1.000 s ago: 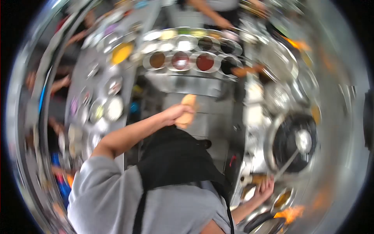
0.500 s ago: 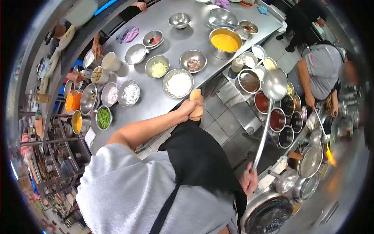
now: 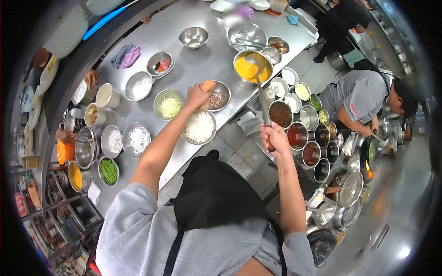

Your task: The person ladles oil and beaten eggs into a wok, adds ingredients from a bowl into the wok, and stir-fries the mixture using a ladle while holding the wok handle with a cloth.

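By the worktop's (image 3: 235, 108) near edge, my right hand (image 3: 275, 138) grips a ladle (image 3: 263, 103) whose sideways drag could tip the pot (image 3: 244, 84); my left hand (image 3: 197, 96) clenches tan cloth (image 3: 208, 86).

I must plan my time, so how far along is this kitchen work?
Portioning looks done: white food and green vegetables sit in separate bowls. The right hand has a ladle in the yellow liquid; the left hand grips a tan bundle. Combining the foods probably remains, as each lies in its own bowl.
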Tool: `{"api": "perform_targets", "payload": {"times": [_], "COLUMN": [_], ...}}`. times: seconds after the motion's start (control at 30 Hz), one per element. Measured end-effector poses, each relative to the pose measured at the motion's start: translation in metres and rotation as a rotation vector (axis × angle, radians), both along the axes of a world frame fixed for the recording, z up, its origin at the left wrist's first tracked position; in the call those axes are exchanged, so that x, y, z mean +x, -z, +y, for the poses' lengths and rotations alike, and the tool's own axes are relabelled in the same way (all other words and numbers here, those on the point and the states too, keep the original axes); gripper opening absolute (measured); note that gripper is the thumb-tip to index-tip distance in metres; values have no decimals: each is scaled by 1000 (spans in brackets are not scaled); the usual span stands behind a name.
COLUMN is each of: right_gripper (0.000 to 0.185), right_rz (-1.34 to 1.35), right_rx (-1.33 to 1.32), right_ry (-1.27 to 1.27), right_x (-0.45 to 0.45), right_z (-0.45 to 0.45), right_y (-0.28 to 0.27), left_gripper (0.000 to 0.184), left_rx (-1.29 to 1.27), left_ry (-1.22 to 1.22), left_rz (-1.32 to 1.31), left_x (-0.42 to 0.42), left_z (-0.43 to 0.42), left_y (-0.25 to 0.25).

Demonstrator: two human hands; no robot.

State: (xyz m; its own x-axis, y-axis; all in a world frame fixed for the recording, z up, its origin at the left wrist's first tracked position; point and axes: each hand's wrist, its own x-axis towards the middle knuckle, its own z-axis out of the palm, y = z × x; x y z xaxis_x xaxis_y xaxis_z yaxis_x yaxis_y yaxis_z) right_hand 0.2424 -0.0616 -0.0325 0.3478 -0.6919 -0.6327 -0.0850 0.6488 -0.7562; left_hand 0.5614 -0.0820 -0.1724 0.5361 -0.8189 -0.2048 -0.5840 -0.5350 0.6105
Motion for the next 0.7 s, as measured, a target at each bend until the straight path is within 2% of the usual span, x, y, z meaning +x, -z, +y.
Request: {"api": "perform_targets", "payload": {"times": [0.07,0.13,0.17,0.23,0.37,0.5,0.7], "right_gripper": [15,15,14,14,16,15,15], "right_rz": [-67,-419,-490,-441,-345,-327,-307], "right_rx": [40,261,292,248,160,119,68], "right_ry": [31,123,142,160,156,170,167], "right_x": [-3,-8,-9,-8,-8,-11,-12], "right_z": [-1,1,4,14,27,34,38], "right_y": [-1,-1,-1,-10,-28,-38,-43], "left_gripper": [66,65,66,67,63,54,48], "left_rx": [98,112,139,167,-22,-262,-364], "left_ry": [5,22,-14,-37,-157,-277,-306], "left_rz": [149,128,204,279,417,569,597], "left_x": [13,13,14,14,35,31,34], "left_z": [-20,-26,-26,-27,-29,-10,20], "left_y": [21,10,4,-1,26,-4,-13]}}
